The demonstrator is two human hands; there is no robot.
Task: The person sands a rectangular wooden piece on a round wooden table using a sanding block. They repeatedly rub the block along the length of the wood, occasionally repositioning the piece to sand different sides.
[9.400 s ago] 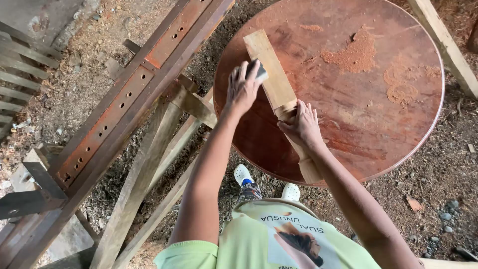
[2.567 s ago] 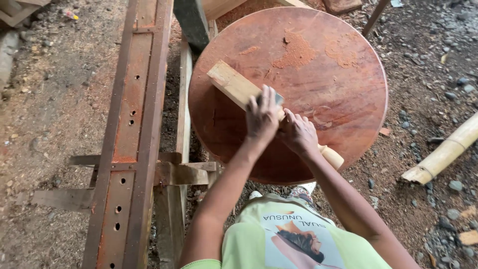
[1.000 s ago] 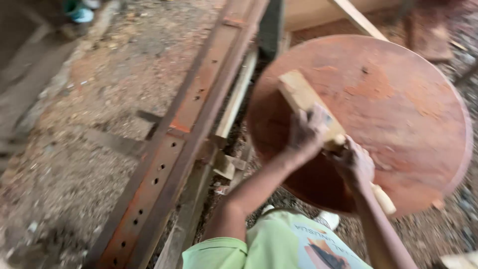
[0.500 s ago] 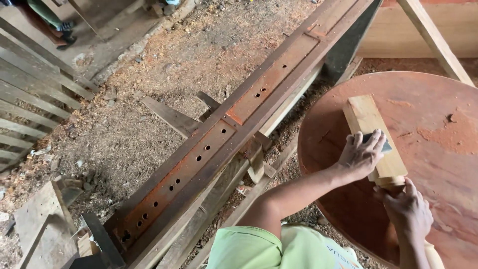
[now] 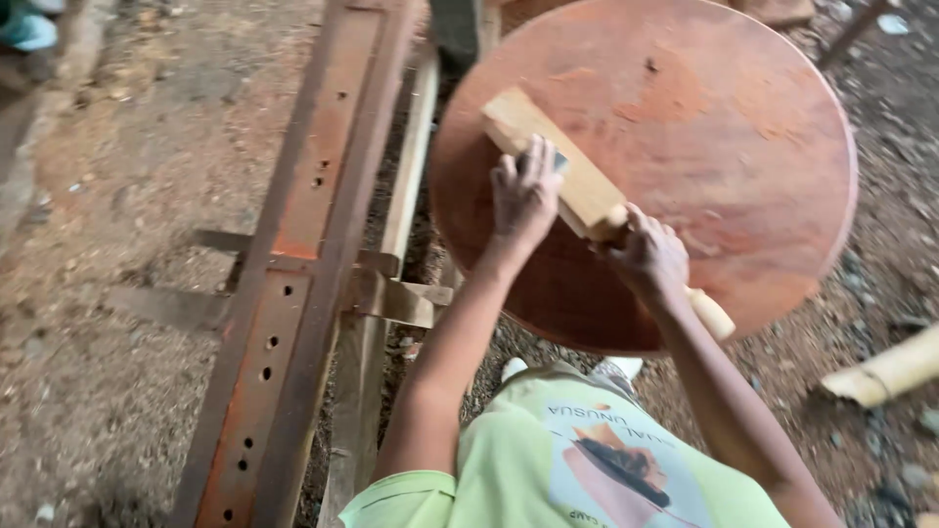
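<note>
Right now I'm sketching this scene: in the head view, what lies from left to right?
Rusty beam → left hand → wooden block → right hand → round top → bamboo piece.

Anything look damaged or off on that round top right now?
The round wooden top is blotchy, with pale orange patches against darker areas. Both hands grip the wooden block: left hand, right hand. The rusty steel beam lies alongside.
</note>
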